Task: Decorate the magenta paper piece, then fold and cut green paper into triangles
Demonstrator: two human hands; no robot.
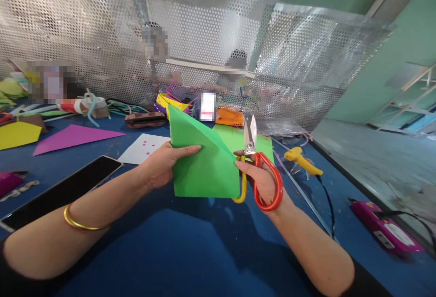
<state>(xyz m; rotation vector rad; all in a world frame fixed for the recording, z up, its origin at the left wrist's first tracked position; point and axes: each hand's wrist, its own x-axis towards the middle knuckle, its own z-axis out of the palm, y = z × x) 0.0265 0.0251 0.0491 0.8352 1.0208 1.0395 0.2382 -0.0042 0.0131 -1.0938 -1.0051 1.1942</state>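
Note:
In the head view, a sheet of green paper (204, 170), its upper edge slanting and seemingly folded over, is held upright above the blue table. My left hand (166, 163) grips its left edge, thumb on the near face and fingers behind. At its right edge, my right hand (260, 174) pinches the paper between thumb and fingers. That same hand also carries a pair of scissors (250, 145) with red and yellow handles, the blades pointing up and slightly apart, clear of the paper. Behind lies a lighter green sheet (228, 132), partly covered by the hands.
A black-screened device (68, 190), a purple paper triangle (78, 139) and a white sheet with pink dots (138, 148) lie left. On the right are a yellow glue gun (303, 160) and a magenta power strip (384, 226), both with cords. Perforated sheeting (204, 29) stands behind.

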